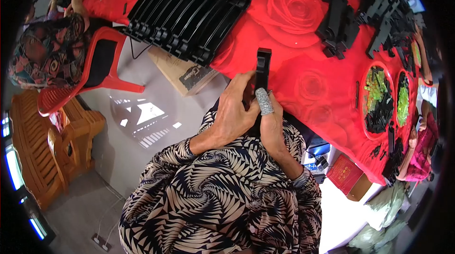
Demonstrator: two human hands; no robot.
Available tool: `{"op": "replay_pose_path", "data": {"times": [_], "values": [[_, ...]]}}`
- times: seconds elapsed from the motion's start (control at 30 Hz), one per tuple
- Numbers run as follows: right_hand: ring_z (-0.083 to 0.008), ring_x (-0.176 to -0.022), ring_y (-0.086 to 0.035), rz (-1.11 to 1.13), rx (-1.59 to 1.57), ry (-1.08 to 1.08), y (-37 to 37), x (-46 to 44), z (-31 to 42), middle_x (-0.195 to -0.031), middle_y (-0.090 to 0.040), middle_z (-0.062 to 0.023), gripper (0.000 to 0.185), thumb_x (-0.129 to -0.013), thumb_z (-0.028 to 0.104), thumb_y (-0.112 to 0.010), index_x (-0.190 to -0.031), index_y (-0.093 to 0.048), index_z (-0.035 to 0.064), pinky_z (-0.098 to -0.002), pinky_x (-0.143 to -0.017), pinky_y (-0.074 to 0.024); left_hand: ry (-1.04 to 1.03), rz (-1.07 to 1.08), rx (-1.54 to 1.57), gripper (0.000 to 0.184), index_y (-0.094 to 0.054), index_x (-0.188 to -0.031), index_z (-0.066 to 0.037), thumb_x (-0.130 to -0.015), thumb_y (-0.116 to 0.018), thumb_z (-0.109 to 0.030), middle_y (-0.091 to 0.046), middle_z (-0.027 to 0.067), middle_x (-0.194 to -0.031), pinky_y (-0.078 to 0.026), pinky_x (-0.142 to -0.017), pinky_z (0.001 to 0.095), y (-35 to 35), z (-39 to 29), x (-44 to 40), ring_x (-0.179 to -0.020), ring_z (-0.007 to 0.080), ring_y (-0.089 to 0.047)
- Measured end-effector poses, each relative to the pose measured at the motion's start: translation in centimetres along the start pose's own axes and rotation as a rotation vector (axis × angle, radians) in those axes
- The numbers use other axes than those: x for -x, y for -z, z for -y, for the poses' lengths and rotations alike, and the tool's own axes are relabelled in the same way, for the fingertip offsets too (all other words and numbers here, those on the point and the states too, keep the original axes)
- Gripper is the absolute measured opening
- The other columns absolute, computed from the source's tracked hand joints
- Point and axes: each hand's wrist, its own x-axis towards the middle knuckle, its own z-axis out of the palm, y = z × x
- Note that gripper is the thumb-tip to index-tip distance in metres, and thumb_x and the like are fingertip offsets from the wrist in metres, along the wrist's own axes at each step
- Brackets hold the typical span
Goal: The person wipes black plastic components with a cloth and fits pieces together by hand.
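Both of my hands meet at the near edge of the red table, around one long black plastic part (263, 67) that stands out away from me. My left hand (233, 112) has its fingers wrapped round the part's left side. My right hand (272, 123) grips it from the right, its thumb in a grey wrap and pressed on the part's near end. The lower end of the part is hidden between my palms. Left of it on the table lies a row of long black ribbed parts (187, 14).
Loose black parts (337, 24) lie on the red tablecloth (315, 107) at the right. Red trays (366, 112) hold green and small black pieces. A cardboard box (187, 76) and red chair (102, 81) stand left. Other people sit at the left and right edges.
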Motion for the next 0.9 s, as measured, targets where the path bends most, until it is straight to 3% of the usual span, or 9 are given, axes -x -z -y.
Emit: {"op": "replay_pose_path", "data": {"times": [0.27, 0.47, 0.53, 0.57, 0.6, 0.67, 0.73, 0.8, 0.9], "values": [[-0.0128, -0.081, -0.044, -0.024, -0.138, 0.034, -0.2, 0.7, 0.1, -0.084, -0.051, -0.0035, 0.030, -0.099, 0.026, -0.052, -0.104, -0.055, -0.0032, -0.0277, -0.073, -0.0402, -0.057, 0.046, -0.139, 0.055, -0.046, -0.128, 0.006, -0.077, -0.066, 0.000, -0.056, 0.0207, -0.101, -0.048, -0.082, 0.0393, 0.4, -1.5, 0.2, -0.091, 0.0332, -0.058], [-0.0091, -0.065, -0.047, 0.026, -0.241, 0.008, 0.1, 1.0, 0.0, -0.072, -0.052, 0.0003, 0.031, -0.100, 0.031, -0.049, -0.101, -0.056, 0.0004, -0.0266, -0.058, -0.0400, 0.186, 0.396, 0.184, 0.064, -0.043, -0.136, 0.003, -0.078, -0.068, -0.002, -0.057, 0.0118, -0.119, -0.045, -0.093, 0.0337, 3.3, -1.3, -1.0, -0.107, 0.0182, -0.055], [-0.0086, -0.060, -0.048, 0.069, -0.235, -0.030, -0.1, 1.3, 0.8, -0.069, -0.053, 0.0006, 0.033, -0.101, 0.033, -0.048, -0.099, -0.056, 0.0005, -0.0267, -0.054, -0.0395, 0.342, 0.386, 0.527, 0.066, -0.040, -0.139, 0.002, -0.082, -0.070, -0.015, -0.055, 0.0115, -0.123, -0.043, -0.096, 0.0333, 4.2, -1.7, -2.6, -0.112, 0.0206, -0.053], [-0.0077, -0.056, -0.045, 0.066, -0.165, -0.012, -0.2, 1.5, 1.1, -0.066, -0.052, 0.0003, 0.033, -0.101, 0.033, -0.046, -0.102, -0.057, 0.0015, -0.0251, -0.051, -0.0368, 0.187, 0.286, 0.431, 0.066, -0.040, -0.139, 0.001, -0.088, -0.067, -0.031, -0.054, 0.0133, -0.124, -0.042, -0.097, 0.0324, 4.0, -1.8, -2.9, -0.116, 0.0212, -0.052], [-0.0068, -0.052, -0.043, 0.062, -0.094, 0.006, -0.3, 1.5, 1.2, -0.063, -0.051, 0.0000, 0.034, -0.102, 0.033, -0.043, -0.105, -0.058, 0.0024, -0.0236, -0.049, -0.0341, 0.185, 0.285, 0.422, 0.066, -0.040, -0.139, 0.001, -0.088, -0.067, -0.031, -0.054, 0.0133, -0.124, -0.042, -0.097, 0.0324, 3.7, -1.5, -3.6, -0.116, 0.0212, -0.052], [-0.0057, -0.052, -0.043, 0.075, -0.094, 0.030, -0.4, 1.2, 0.0, -0.061, -0.049, 0.0011, 0.033, -0.101, 0.033, -0.044, -0.102, -0.057, 0.0029, -0.0232, -0.047, -0.0339, 0.045, 0.312, 0.548, 0.069, -0.038, -0.141, 0.001, -0.091, -0.063, -0.041, -0.055, 0.0146, -0.123, -0.043, -0.097, 0.0331, 3.2, -0.6, -5.0, -0.115, 0.0217, -0.053], [-0.0062, -0.051, -0.043, 0.100, -0.017, 0.071, -0.3, 1.0, -0.3, -0.062, -0.051, 0.0006, 0.028, -0.099, 0.028, -0.045, -0.101, -0.057, 0.0026, -0.0233, -0.046, -0.0336, 0.019, 0.326, 0.629, 0.057, -0.043, -0.133, -0.001, -0.095, -0.057, -0.040, -0.058, 0.0153, -0.111, -0.047, -0.091, 0.0345, 1.9, -0.7, -5.5, -0.103, 0.0241, -0.059], [-0.0100, -0.055, -0.048, 0.083, -0.043, 0.093, -0.1, 1.3, 0.2, -0.063, -0.053, -0.0034, 0.024, -0.094, 0.021, -0.048, -0.099, -0.056, -0.0009, -0.0269, -0.050, -0.0380, 0.092, 0.430, 1.019, 0.032, -0.047, -0.121, -0.001, -0.099, -0.050, -0.024, -0.058, 0.0111, -0.098, -0.050, -0.082, 0.0339, 1.0, -0.8, -5.1, -0.087, 0.0205, -0.061], [-0.0137, -0.058, -0.052, 0.094, -0.020, 0.155, 0.2, 1.3, -0.2, -0.064, -0.054, -0.0083, 0.021, -0.088, 0.012, -0.050, -0.099, -0.056, -0.0053, -0.0310, -0.055, -0.0423, 0.136, 0.317, 0.872, 0.024, -0.047, -0.113, -0.003, -0.100, -0.047, -0.024, -0.053, 0.0096, -0.087, -0.049, -0.073, 0.0329, 0.8, -2.4, -4.2, -0.077, 0.0205, -0.058]]}}
